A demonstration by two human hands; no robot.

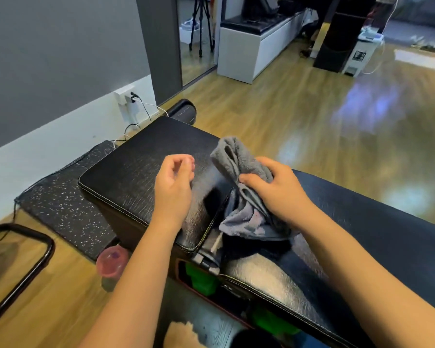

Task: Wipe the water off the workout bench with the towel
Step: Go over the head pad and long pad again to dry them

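Black padded bench [141, 169], right hand [276, 187] gripping bunched grey towel [239, 159] (creased), left hand [173, 182] loosely curled, empty

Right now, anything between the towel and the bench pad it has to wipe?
Nothing visible. The right hand holds the bunched grey towel just over the gap between the two black bench pads. The left hand hovers empty beside it, over the far pad.

Count: 2 hands, left hand [172, 187] and right hand [278, 189]. 1 gray towel [239, 156]. 1 black padded surface [141, 167]. 1 pink cup [111, 261] on floor. 1 speckled mat [65, 204]. 1 tripod [201, 23].
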